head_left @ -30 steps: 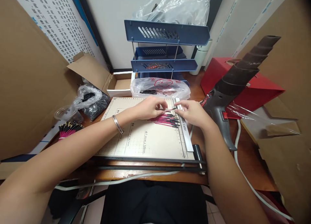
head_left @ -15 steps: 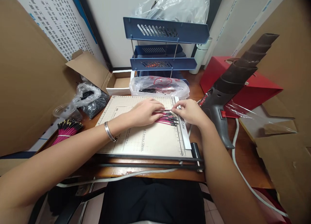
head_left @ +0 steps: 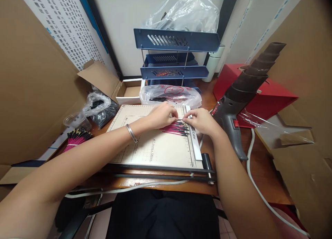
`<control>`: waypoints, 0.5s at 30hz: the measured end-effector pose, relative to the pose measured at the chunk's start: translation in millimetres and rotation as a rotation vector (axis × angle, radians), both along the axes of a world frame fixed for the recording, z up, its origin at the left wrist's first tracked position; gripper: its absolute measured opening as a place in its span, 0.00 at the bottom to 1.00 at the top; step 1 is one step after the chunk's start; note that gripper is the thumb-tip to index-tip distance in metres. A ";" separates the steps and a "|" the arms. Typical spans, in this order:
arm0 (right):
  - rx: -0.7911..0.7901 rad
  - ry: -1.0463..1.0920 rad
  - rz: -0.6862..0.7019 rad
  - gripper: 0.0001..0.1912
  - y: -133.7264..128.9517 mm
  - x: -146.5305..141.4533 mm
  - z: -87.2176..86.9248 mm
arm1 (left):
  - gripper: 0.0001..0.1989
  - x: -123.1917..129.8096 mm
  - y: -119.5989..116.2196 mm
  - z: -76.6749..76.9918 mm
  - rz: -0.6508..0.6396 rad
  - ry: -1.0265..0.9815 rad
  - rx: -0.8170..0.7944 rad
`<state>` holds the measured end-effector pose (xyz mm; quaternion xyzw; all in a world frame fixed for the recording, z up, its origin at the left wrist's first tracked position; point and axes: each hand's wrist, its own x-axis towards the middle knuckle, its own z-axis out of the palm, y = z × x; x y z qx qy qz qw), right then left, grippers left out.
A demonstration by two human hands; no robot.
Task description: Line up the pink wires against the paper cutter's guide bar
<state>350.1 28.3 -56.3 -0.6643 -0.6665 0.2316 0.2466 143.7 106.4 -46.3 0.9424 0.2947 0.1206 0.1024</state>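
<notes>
The left hand (head_left: 162,115) and the right hand (head_left: 201,120) meet fingertip to fingertip over a cutter board (head_left: 155,149). Both are pinched shut on something thin and pale held level between them; it is too small to say for sure, but it looks like one wire. Just below the fingertips, toward the person, a loose row of pink wires (head_left: 176,129) with black ends lies on the board. The left hand hides the wires' left ends, and how many lie there cannot be counted. A bracelet (head_left: 131,133) sits on the left wrist.

Under the right hand runs the board's metal ruler (head_left: 195,145); the hand covers most of its print.

Beyond both hands lies a clear bag (head_left: 169,94); red and black pieces show through it, blurred by the plastic. Behind that stands a blue tray rack (head_left: 176,56), with another crumpled bag (head_left: 186,14) on top, its contents unclear.

Right of the right hand a heat gun (head_left: 241,94) stands with its nozzle up; its white cord (head_left: 259,190) runs off past the right forearm and out of the bottom edge. A red box (head_left: 267,94) is partly hidden behind the gun.

Well left of the left hand lie a tied bundle (head_left: 76,139) of pink wires, a bag of black pieces (head_left: 100,107) and an open carton (head_left: 124,88). Cardboard walls close both sides and are cut off by the frame.
</notes>
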 end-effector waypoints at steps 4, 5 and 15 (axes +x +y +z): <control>0.001 0.010 0.002 0.10 0.2 0.9 -0.4 | 0.08 1.4 0.3 2.0 -0.030 0.043 0.017; 0.002 0.011 0.002 0.10 0.1 0.9 -0.5 | 0.08 1.8 -0.1 2.8 -0.041 0.051 0.021; -0.006 0.033 0.011 0.11 -0.5 1.1 0.6 | 0.08 7.5 13.5 18.2 -0.087 0.008 -0.057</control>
